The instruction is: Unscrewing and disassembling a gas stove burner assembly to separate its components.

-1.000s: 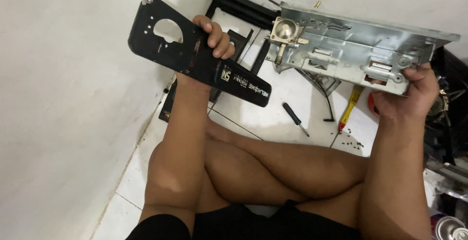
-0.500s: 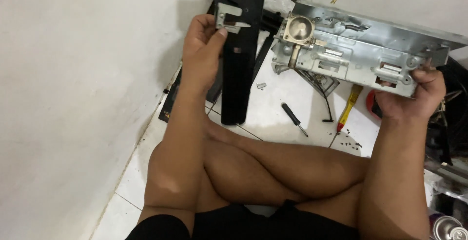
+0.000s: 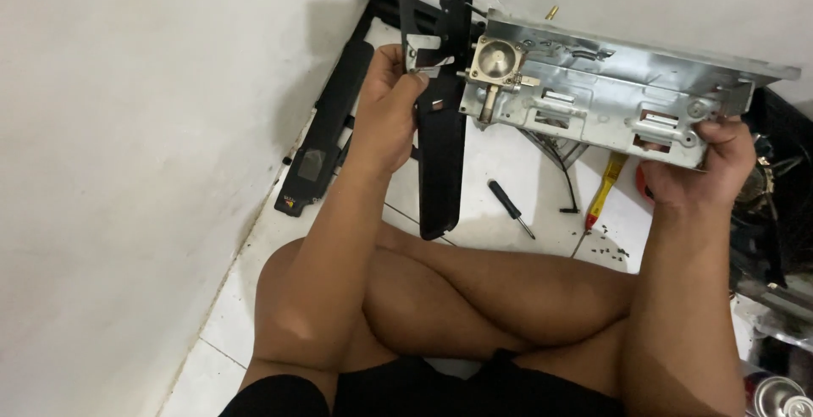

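- The left hand (image 3: 391, 99) is clenched around a long flat black metal panel with cut-out holes (image 3: 442, 121), holding it upright with its upper part beside the end of the chassis.
- The right hand (image 3: 707, 167) has its grip closed on the far end of a silver sheet-metal chassis with slots and a brass valve fitting (image 3: 610, 99), held level in the air above the white tiled floor (image 3: 500, 171).
- The black panel touches or overlaps the chassis at the brass end; whether they are engaged cannot be told.
- Below lie a small black-handled screwdriver (image 3: 508, 205), a yellow-and-red-handled screwdriver (image 3: 605, 197), scattered dark screws (image 3: 610, 252) and a black frame part against the wall (image 3: 326, 142).
- Risk, as I judge it: the chassis is carried from one end only, so it could tip and drop onto the crossed legs; its sheet edges could cut the fingers.
- The panel, gripped near its top, could swing and slip off the fitting.
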